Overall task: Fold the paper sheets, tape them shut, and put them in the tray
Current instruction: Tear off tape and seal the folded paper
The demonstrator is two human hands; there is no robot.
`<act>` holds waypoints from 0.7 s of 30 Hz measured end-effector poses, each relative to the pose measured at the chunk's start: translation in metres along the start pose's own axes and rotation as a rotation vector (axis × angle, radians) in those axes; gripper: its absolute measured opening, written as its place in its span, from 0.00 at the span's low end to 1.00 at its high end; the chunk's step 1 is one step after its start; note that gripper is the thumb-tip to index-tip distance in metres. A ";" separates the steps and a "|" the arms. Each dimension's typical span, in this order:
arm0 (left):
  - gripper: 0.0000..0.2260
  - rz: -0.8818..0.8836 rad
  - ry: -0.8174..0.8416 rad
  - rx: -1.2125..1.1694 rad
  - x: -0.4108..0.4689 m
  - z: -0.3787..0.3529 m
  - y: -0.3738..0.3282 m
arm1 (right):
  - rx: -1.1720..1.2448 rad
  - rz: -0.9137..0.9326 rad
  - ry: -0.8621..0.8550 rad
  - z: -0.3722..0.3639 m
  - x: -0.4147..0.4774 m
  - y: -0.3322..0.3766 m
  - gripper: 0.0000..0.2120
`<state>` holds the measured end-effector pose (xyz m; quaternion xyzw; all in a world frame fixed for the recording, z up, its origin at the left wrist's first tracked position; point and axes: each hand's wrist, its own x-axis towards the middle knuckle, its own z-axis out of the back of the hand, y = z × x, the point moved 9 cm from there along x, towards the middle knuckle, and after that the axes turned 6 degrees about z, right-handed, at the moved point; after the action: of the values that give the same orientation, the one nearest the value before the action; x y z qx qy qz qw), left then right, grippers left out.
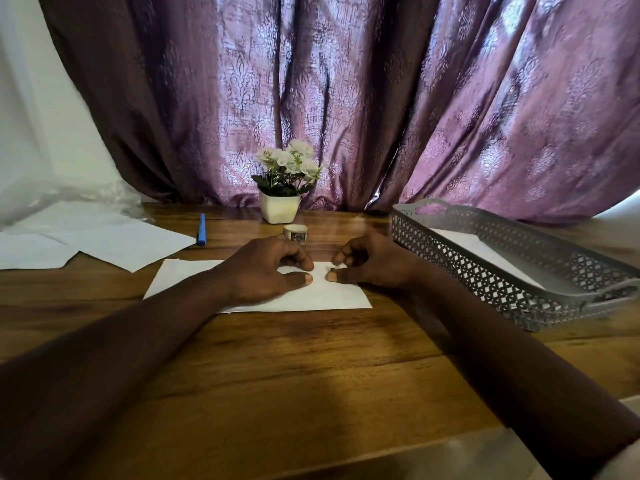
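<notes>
Folded paper sheet lies flat on the counter, mid-frame, just in front of the person. Both hands are on top of it. Left hand: fingers bent, thumb and fingertips pressed down on the sheet near its middle. Right hand: same pose mirrored, thumb tip down on the paper and index curled above it. The two thumbs are just beside each other, not touching. Cannot tell whether either hand pinches a tape strip; none is visible.

Step, as I judge it: sheet already folded, now sealing or pressing the seam at the centre. Tape roll stands just behind the hands, within reach.

Next move likely needs the seam rubbed flat. If no tape is on yet, one hand pins the flap while the other fetches the roll. Then lift the sheet and carry it right to the tray.

Tray is grey and perforated, at the right, and already has one white paper in it. Loose sheets wait at far left, so more rounds remain.

Writing: tape roll core shows a dark printed mark, too small to read. Blue pen has no legible brand. Sheets look blank. Flower pot is plain white.
</notes>
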<state>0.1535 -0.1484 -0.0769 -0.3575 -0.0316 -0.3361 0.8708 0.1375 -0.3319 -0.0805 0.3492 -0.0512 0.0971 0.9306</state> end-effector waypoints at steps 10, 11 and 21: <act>0.08 -0.003 -0.022 -0.024 0.001 0.000 0.002 | 0.055 -0.109 -0.326 0.004 0.007 -0.009 0.14; 0.07 -0.003 -0.026 -0.025 0.001 0.000 0.002 | 0.009 -0.110 -0.309 0.002 0.008 -0.008 0.14; 0.08 0.007 -0.017 -0.033 0.003 -0.002 0.004 | -0.065 -0.044 -0.282 0.006 0.008 -0.005 0.06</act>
<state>0.1585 -0.1491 -0.0798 -0.3748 -0.0320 -0.3304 0.8657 0.1459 -0.3381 -0.0777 0.3300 -0.1767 0.0249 0.9270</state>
